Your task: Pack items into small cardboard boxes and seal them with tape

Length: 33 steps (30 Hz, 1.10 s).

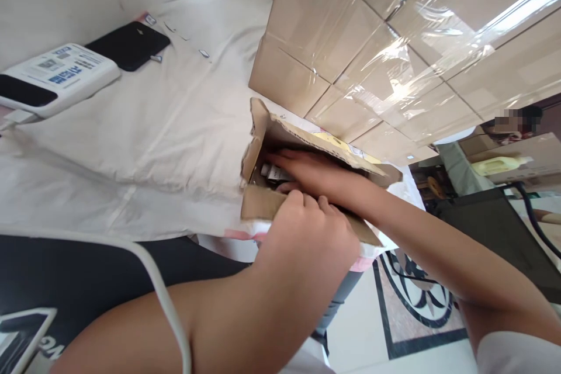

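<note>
A small open cardboard box [263,204] with torn, rough-edged flaps sits at the table's edge. My left hand [313,231] is closed over its near flap, fingers curled across the rim. Inside the box is my right hand [302,166], its fingers stretched out and partly in shadow. Beside those fingers lies a small white item with dark print [276,174], mostly covered, so its kind is unclear. The rest of the box's contents is hidden by my right hand and forearm.
Stacked cartons in clear plastic wrap [342,52] stand behind the box. A white device with a printed label [65,73] and a black phone [131,44] lie on the cloth-covered table [175,111]. A white cable [149,269] crosses my left forearm. Another person is partly visible at far right.
</note>
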{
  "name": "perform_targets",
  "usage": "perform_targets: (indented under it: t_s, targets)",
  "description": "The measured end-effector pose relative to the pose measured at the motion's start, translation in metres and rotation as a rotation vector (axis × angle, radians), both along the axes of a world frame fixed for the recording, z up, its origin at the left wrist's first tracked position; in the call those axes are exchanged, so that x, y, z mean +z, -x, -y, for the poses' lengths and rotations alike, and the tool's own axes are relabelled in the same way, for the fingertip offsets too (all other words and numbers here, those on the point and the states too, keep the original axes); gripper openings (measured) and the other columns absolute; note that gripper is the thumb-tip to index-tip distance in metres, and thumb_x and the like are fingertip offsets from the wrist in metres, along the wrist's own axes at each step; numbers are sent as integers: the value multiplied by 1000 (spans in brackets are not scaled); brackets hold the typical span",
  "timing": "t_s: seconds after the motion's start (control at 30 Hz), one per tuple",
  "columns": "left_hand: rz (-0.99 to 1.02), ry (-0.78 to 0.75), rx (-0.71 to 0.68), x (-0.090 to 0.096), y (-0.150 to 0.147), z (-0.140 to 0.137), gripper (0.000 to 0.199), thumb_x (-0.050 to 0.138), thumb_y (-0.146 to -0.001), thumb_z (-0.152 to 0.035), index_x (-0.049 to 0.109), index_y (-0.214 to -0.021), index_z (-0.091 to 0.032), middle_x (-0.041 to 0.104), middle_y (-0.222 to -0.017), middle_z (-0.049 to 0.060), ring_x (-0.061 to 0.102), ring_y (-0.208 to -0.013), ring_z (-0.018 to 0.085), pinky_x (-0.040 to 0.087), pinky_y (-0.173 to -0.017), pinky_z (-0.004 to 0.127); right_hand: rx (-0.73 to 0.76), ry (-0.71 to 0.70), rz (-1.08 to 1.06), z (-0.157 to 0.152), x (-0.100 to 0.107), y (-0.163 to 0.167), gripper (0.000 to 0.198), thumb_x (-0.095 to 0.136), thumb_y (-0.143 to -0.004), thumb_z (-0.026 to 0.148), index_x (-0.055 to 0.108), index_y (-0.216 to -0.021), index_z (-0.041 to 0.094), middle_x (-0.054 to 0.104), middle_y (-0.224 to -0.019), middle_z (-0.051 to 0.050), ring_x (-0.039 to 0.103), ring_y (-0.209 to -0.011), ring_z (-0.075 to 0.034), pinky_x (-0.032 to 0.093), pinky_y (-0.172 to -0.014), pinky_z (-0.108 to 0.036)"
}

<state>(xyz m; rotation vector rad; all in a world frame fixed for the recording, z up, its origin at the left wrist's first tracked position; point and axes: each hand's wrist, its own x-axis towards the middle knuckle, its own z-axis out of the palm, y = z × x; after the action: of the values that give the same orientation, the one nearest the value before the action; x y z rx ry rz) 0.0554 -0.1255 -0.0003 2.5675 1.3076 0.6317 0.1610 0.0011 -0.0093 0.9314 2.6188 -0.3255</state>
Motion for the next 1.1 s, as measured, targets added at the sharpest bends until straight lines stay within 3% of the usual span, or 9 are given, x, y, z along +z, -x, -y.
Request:
perform_targets:
  t_s: [0.1, 0.23, 0.37, 0.5, 0.6, 0.73, 0.83, 0.97, 1.1]
  targets:
    - [-13, -80, 44, 8, 14, -6, 20, 57, -82, -3, 72, -82, -15, 74, -77, 9, 66, -68, 21, 47, -71, 36, -72, 146, -222, 3, 27, -28, 47, 49, -102, 34, 49, -148, 24, 55, -150, -7, 53, -137, -24, 44, -115, -43]
    - [-52, -96, 18, 14, 35, -7, 23, 58, -79, 0, 71, -87, -18, 74, -79, 5, 68, -72, 21, 46, -71, 35, -328, -123, -646, 29, 47, -82, 38, 52, -100, 40, 64, -133, 27, 66, -137, -6, 60, -130, -26, 47, -112, -47]
    - [-57, -187, 39, 10, 41, -14, 34, 55, -86, -5, 72, -110, -21, 77, -106, 8, 70, -100, 25, 48, -91, 42, -556, -442, -947, 46, 31, -125, 30, 54, -99, 39, 70, -121, 26, 70, -129, -8, 61, -129, -27, 46, -113, -48]
    - [-39, -347, 218, -1, 24, -31, 44, 49, -93, -9, 67, -129, -27, 59, -147, 10, 51, -137, 33, 37, -111, 58, -608, -343, -947, 40, 7, -137, 31, 54, -99, 41, 69, -120, 23, 71, -125, -8, 65, -121, -24, 47, -109, -45]
    - [-60, -359, 338, -7, 12, -41, 51, 45, -96, -12, 56, -144, -27, 43, -159, 13, 39, -147, 38, 29, -114, 68, -627, -301, -1038, 36, -8, -133, 36, 54, -98, 44, 65, -125, 22, 68, -130, -10, 62, -124, -25, 49, -106, -44]
    - [-123, -294, 321, -8, 13, -46, 52, 39, -101, -15, 44, -152, -24, 52, -152, 15, 43, -145, 33, 19, -118, 70, -774, -301, -1387, 43, -28, -125, 47, 52, -98, 48, 50, -139, 26, 61, -138, -13, 66, -117, -25, 55, -97, -43]
    - [-152, -219, 209, -9, 20, -49, 46, 34, -104, -17, 49, -147, -19, 69, -133, 15, 61, -128, 26, 32, -117, 56, -799, -280, -1610, 51, -43, -120, 37, 44, -101, 47, 50, -132, 28, 63, -134, -13, 71, -107, -25, 57, -94, -44]
    - [-178, -221, 148, -17, 28, -56, 40, 33, -105, -19, 65, -128, -19, 73, -125, 10, 67, -119, 23, 46, -105, 42, -710, -233, -1707, 57, -61, -113, 26, 48, -100, 45, 62, -113, 26, 73, -111, -10, 70, -108, -26, 53, -101, -46]
    - [-221, -211, 181, -31, 32, -65, 35, 41, -103, -34, 73, -96, -24, 78, -100, 6, 72, -91, 25, 51, -84, 39, -649, -239, -1782, 58, -74, -108, 28, 50, -101, 43, 66, -114, 25, 72, -115, -10, 67, -112, -25, 52, -101, -43]
